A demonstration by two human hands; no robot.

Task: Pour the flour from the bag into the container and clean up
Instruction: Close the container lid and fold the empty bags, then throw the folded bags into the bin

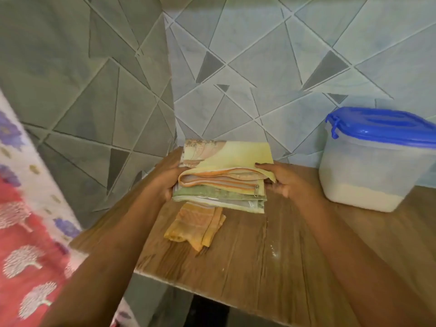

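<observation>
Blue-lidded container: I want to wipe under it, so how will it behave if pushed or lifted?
The container is probably bottom-heavy, since flour fills only its lower part, so it is unlikely to tip. Its closed blue lid should keep flour in. It may slide readily on the smooth wooden table.

You are using two hands, one left hand (168,182) and one right hand (286,180); you are looking at one folded bag (224,161), one orange cloth (195,227) and one container (368,180), which is wearing one blue lid (387,128); one wooden counter (259,267) is lying beneath them; two tiled walls are meeting behind it, one darker wall (70,79) and one paler wall (283,55); one patterned fabric (26,220) is hanging at the edge.
</observation>
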